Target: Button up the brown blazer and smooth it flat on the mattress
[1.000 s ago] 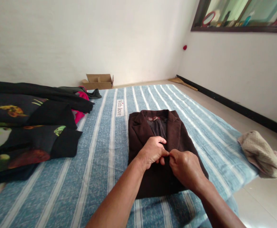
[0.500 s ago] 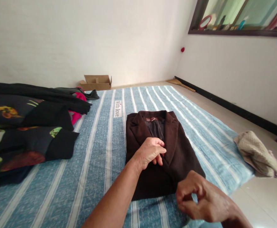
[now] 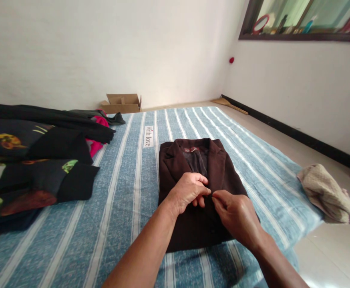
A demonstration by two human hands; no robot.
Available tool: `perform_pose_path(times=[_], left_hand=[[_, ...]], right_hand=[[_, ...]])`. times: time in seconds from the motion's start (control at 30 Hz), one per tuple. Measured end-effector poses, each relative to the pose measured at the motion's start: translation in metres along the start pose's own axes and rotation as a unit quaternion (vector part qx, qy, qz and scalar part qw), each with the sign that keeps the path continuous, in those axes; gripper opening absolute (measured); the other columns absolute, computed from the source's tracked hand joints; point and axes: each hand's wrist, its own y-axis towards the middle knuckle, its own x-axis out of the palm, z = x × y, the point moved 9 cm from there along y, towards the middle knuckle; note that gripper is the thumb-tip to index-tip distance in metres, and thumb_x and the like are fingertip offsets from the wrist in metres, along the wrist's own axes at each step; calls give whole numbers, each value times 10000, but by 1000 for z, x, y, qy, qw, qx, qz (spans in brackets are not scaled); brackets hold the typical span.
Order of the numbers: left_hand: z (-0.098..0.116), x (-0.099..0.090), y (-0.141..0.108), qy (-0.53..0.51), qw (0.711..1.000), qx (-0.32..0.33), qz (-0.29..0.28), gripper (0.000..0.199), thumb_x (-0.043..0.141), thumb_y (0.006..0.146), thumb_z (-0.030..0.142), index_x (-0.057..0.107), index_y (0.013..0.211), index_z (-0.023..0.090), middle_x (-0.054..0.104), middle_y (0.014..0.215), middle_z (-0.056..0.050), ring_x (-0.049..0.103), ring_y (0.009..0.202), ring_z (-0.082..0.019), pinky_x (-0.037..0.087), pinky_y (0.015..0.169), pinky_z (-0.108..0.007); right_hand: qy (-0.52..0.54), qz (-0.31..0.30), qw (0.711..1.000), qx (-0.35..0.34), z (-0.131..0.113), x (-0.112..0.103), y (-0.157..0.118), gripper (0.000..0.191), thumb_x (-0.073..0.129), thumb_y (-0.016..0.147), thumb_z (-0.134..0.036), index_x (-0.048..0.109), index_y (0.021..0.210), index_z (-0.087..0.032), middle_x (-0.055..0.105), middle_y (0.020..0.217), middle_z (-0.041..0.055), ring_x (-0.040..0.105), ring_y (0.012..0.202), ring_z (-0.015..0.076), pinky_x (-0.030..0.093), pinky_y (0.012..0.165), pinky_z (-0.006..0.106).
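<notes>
Folded brown jacket on striped bedspread

On my head feed I see the left hand and right hand, fingertips close together at the jacket's front; dark clothes lie leftward, beige cloth rightward.

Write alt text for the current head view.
A person's left grip and right grip nearly meet over the front of a folded dark brown jacket. It lies on a blue striped cover, with dark printed clothes to the left and a beige cloth at the cover's right edge.
</notes>
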Motion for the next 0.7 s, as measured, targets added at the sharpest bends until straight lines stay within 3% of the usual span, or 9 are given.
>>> perform_pose_path(times=[0.2, 0.37, 0.47, 0.57, 0.7], left_hand=[[-1, -1, 0, -7, 1000, -8, 9, 211, 593, 647, 59, 538, 846, 106, 547, 434, 55, 464, 303, -69, 275, 303, -141], [-2, -2, 0, -6, 1000, -10, 16, 218, 590, 634, 44, 538, 836, 108, 545, 436, 58, 462, 305, -68, 280, 301, -142], [-3, -1, 1, -5, 1000, -7, 13, 210, 588, 629, 47, 542, 825, 109, 541, 419, 53, 452, 300, -68, 279, 299, -141], [-3, -2, 0, -13, 1000, -3, 13, 200, 585, 630, 65, 546, 820, 110, 535, 408, 53, 455, 299, -72, 278, 298, -140], [-3, -2, 1, -22, 1000, -2, 6, 195, 586, 622, 89, 550, 813, 110, 540, 415, 49, 463, 297, -72, 276, 300, -138]], right_hand=[[-148, 21, 988, -38, -12, 0, 3, 282, 401, 844, -191, 611, 657, -185, 593, 503, 26, 505, 419, 115, 157, 468, 274], [-153, 47, 986, -55, -14, 3, 5, 269, 394, 809, -156, 589, 626, -174, 554, 465, 24, 445, 384, 107, 134, 464, 279], [-90, 41, 994, -39, -5, 6, 8, 253, 390, 794, -156, 553, 601, -165, 475, 447, -3, 393, 393, 90, 158, 463, 259], [42, 12, 999, -8, 6, 4, 6, 209, 408, 789, -179, 531, 622, -161, 392, 475, -37, 350, 427, 73, 205, 457, 220], [239, -123, 963, 28, 8, 9, -11, 154, 432, 797, -210, 524, 684, -158, 352, 505, -58, 290, 436, 58, 213, 410, 182]])
